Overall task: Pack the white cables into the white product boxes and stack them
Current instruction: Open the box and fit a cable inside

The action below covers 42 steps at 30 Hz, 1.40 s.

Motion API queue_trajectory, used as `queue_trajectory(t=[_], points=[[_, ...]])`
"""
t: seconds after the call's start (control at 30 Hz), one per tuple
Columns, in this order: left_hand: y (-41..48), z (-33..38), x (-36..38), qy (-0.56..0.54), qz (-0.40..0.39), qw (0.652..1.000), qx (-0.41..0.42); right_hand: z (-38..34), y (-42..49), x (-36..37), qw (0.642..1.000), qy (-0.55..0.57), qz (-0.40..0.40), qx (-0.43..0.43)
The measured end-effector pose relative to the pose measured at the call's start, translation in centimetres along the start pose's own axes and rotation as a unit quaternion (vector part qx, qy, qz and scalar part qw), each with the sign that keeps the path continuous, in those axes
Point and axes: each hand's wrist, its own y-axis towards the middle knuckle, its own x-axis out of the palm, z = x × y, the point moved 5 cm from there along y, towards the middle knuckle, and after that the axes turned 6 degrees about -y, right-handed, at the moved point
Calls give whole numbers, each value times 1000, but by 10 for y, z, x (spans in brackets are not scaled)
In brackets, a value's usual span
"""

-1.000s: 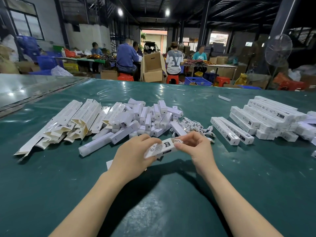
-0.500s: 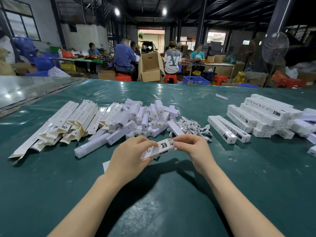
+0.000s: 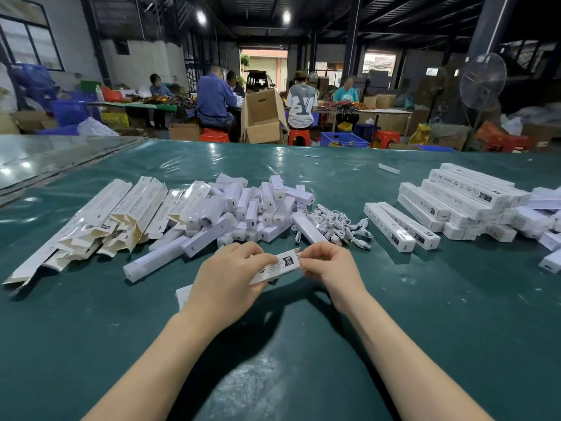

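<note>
The left hand (image 3: 224, 278) is gripping a white box (image 3: 277, 265) just before the cable pile (image 3: 337, 223), the right hand (image 3: 331, 265) pinching its end flap (image 3: 298, 255) — a crooked tuck could crease it or leave the box gaping.

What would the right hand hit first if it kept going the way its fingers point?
The white box that the left hand grips: the right hand points left, its fingertips pinching at that box's end. Beyond it come the left hand's fingers. Contact looks real, though depth is hard to judge.
</note>
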Motion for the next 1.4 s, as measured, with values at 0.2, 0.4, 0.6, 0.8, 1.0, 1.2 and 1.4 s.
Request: queue_trajectory(t=[0.2,0.4,0.6,0.8,1.0,1.2,1.4], points=[[-1,-3,-1,-26,20,999,-37,-10,-4,1,996,-63,8,-61],[1,-5,-7,-31,45,998,-44,-12,-4,9,997,1,-71,-40],[1,-5,-6,-73,35,995,-58,-19,-6,-4,991,-74,26,-109],[0,-6,-7,-54,57,995,-57,-22,-10,5,970,-165,67,-164],[1,-4,-6,-24,70,997,-23,-15,-5,4,994,-86,-10,-67],[0,-4,-5,-40,67,996,-44,-30,-21,11,927,-270,48,-255],[3,3,-12,-26,98,995,-7,-20,-12,11,996,50,39,-63]])
